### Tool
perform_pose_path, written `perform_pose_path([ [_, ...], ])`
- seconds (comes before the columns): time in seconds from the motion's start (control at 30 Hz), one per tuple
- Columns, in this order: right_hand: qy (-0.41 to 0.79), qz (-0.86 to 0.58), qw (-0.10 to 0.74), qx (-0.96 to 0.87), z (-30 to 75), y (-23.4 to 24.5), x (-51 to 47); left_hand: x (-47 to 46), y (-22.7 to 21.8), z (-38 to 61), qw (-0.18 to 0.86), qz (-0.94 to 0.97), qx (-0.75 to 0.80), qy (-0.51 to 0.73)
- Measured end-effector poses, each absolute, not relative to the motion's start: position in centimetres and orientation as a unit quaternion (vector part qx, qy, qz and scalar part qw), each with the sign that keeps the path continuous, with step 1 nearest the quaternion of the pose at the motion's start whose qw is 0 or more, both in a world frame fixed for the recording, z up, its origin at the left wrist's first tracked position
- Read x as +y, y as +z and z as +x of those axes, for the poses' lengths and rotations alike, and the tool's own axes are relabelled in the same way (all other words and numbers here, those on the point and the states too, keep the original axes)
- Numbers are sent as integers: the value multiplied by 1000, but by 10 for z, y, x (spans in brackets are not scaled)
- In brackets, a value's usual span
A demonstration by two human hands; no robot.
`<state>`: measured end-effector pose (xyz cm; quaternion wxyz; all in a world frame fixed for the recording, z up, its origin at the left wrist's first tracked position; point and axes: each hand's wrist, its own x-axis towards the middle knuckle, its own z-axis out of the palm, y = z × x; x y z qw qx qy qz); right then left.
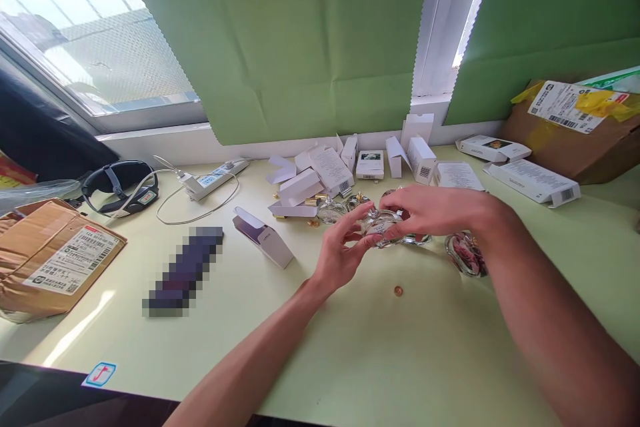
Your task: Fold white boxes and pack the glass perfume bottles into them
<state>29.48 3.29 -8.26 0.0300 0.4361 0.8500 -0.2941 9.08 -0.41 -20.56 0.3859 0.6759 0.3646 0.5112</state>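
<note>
A clear glass perfume bottle [384, 221] with a pale label is between my two hands, just above or on the table. My left hand [345, 245] pinches its left side with thumb and fingers. From above and the right, my right hand [431, 208] closes on the same bottle and hides part of it. Another glass bottle [332, 211] stands behind my left fingers. To the right, a glass bottle with a pinkish look [466, 254] is partly covered by my right forearm. A small gold-coloured ring-like piece [398, 291] lies in front of my hands.
Several white cartons, including an opened carton [320, 170], crowd the back by the green curtain [320, 47]. One open white box [265, 238] stands left of my hands. A power strip [215, 179], a blurred dark object [185, 270] and brown parcels [575, 127] are also on the table.
</note>
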Motion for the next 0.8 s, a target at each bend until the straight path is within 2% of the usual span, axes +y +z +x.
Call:
perform_pose_path([
  [0.23, -313, 449, 28, 836, 294, -85, 34, -3, -212, 91, 355, 693, 365, 511],
  [0.37, -351, 466, 21, 812, 301, -81, 32, -3, -211, 88, 322, 729, 381, 468],
  [0.57, -329, 482, -23, 811, 317, -71, 30, 0, -207, 82, 295, 783, 387, 389],
  [0.8, -297, 482, -25, 824, 314, -66, 30, 7, -212, 77, 272, 802, 389, 362],
])
